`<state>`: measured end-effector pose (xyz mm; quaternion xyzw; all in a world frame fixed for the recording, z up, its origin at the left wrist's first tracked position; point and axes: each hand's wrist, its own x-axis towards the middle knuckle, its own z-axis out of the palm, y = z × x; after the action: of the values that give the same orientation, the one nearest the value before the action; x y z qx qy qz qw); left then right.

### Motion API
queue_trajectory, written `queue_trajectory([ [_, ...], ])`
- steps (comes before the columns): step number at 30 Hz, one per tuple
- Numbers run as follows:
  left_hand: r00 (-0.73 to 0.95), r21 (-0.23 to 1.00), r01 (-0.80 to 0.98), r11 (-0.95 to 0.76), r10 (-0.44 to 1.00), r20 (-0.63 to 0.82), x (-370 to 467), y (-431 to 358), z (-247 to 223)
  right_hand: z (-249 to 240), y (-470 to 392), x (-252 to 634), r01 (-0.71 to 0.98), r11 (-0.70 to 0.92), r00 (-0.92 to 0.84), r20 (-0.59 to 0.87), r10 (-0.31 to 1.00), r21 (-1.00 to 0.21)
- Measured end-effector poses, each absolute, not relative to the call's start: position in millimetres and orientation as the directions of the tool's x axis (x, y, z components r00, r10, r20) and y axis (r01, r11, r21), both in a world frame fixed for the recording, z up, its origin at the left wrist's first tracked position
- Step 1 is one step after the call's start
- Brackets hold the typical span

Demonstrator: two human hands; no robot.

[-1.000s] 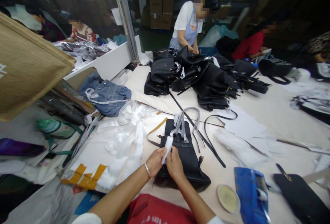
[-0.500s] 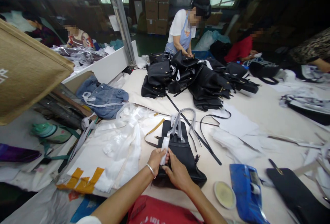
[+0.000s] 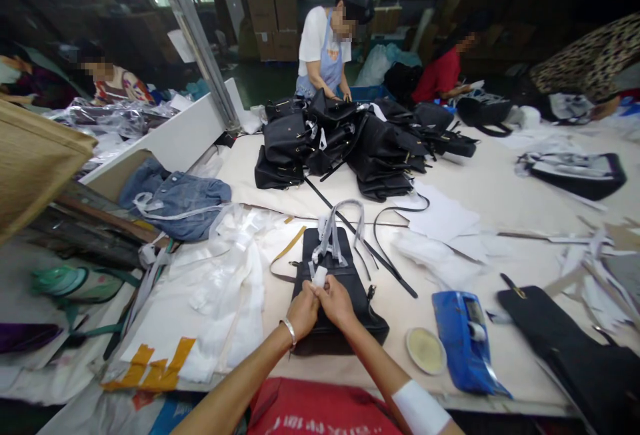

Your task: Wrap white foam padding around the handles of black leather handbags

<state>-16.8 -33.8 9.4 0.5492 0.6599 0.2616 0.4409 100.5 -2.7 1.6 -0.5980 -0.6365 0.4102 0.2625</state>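
The tabletop (image 3: 515, 198) is extending across the scene, bearing a heap of black bags (image 3: 380, 148) at its far middle. In the near middle, a single black bag (image 3: 359, 311) is lying flat, its plastic-wrapped handles (image 3: 336, 241) pointing toward the far side. A blue tape dispenser (image 3: 456, 335) is resting to its right. Above the bag, the left hand (image 3: 303, 311) and right hand (image 3: 336, 298) are meeting, both narrowly pinching a small white wrapping (image 3: 320, 277).
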Motion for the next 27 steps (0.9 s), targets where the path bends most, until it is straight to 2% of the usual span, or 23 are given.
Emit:
queue_trajectory([
  [2, 0.111, 0.872, 0.361, 0.331, 0.913, -0.393, -26.1, -31.5, 15.3, -4.1, 1.7, 103.1, 0.475, -0.098, -0.177, -0.204, 0.963, -0.874],
  [4, 0.261, 0.878, 0.113, 0.466, 0.838, -0.479, -35.8, -28.8, 22.2, -8.6, 5.9, 104.6, 0.406, -0.134, -0.191, -0.227, 0.955, -0.904],
  [6, 0.371, 0.815, -0.123, 0.567, 0.788, -0.492, -43.1, -26.3, 27.8, -12.4, 8.8, 105.0, 0.361, -0.163, -0.192, -0.244, 0.951, -0.918],
  [9, 0.454, 0.727, -0.281, 0.627, 0.754, -0.475, -47.4, -22.6, 31.7, -18.2, 10.0, 105.0, 0.305, -0.206, -0.204, -0.275, 0.940, -0.930],
  [14, 0.518, 0.678, -0.297, 0.672, 0.710, -0.477, -45.0, -17.0, 34.2, -26.6, 10.4, 106.9, 0.201, -0.262, -0.243, -0.307, 0.920, -0.944],
  [18, 0.517, 0.688, -0.259, 0.678, 0.699, -0.494, -43.8, -13.9, 34.6, -29.0, 13.6, 107.1, 0.192, -0.268, -0.252, -0.311, 0.916, -0.944],
  [24, 0.375, 0.831, -0.030, 0.555, 0.777, -0.505, -38.5, -13.5, 16.8, -30.1, 18.2, 107.7, 0.207, -0.300, -0.236, -0.345, 0.908, -0.931],
  [27, 0.302, 0.854, 0.121, 0.506, 0.801, -0.517, -35.2, -15.1, 6.0, -31.8, 17.1, 110.7, 0.198, -0.328, -0.221, -0.368, 0.903, -0.924],
])
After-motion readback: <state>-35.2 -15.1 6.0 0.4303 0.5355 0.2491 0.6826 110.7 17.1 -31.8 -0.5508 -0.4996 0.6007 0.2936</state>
